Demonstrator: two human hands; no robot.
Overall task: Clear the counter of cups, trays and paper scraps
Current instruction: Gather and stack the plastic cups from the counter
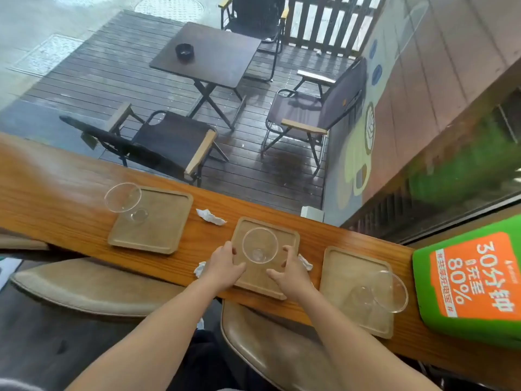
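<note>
On the long wooden counter (70, 193) three light wooden trays lie in a row, well apart from each other. At the middle tray (266, 258) both hands are placed: the left hand (224, 268) lies on its left edge with the fingers spread over the rim, and the right hand (291, 273) is at its right edge with the fingers curled; it seems that both grasp the tray, but the view does not show if the grip is firm. A clear plastic cup (260, 245) stands upright on this tray, between the two hands. On the left tray (152, 221) another clear cup (125, 200) stands at the far left corner. On the right tray (356, 292) a third cup (386, 292) lies on its side near the right edge. One crumpled paper scrap (211, 216) lies on the counter between the left and middle trays. A second scrap (199, 268) is just beside the left hand, and a third scrap (306, 262) shows beside the right hand. At the right end of the counter stands a green box (468, 283) with an orange label.
</note>
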